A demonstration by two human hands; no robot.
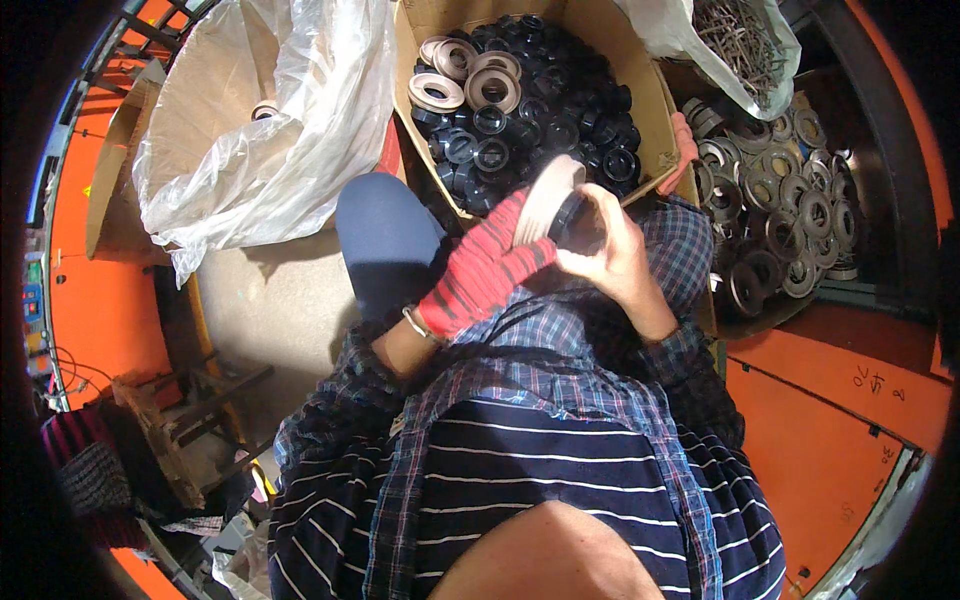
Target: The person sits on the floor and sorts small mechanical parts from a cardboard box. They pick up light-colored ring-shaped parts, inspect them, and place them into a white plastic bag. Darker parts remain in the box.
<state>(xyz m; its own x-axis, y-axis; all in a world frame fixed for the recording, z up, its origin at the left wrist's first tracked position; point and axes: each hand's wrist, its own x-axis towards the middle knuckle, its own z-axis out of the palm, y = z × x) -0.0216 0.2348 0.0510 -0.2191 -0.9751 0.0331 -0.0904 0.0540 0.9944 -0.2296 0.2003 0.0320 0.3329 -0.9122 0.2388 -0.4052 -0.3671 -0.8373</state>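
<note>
My left hand (480,274), in a red and black striped glove, grips a beige ring (546,199) with a ridged outer wall, tilted on its side. Bare, my right hand (621,251) curls its thumb and fingers around a black plastic ring (571,221) right beside the beige one. Whether the black ring sits inside the beige one cannot be told. Just beyond both hands stands an open cardboard box (651,75), filled with loose black rings (540,112). Several beige rings (493,90) lie on top of them at the far left.
Left of the box is a container lined with a clear plastic bag (247,180), with a beige ring (264,111) inside. Grey rings (787,187) are heaped at right, below a bag of thin strips (739,45). Orange panels (825,420) and a wooden frame (161,442) flank me.
</note>
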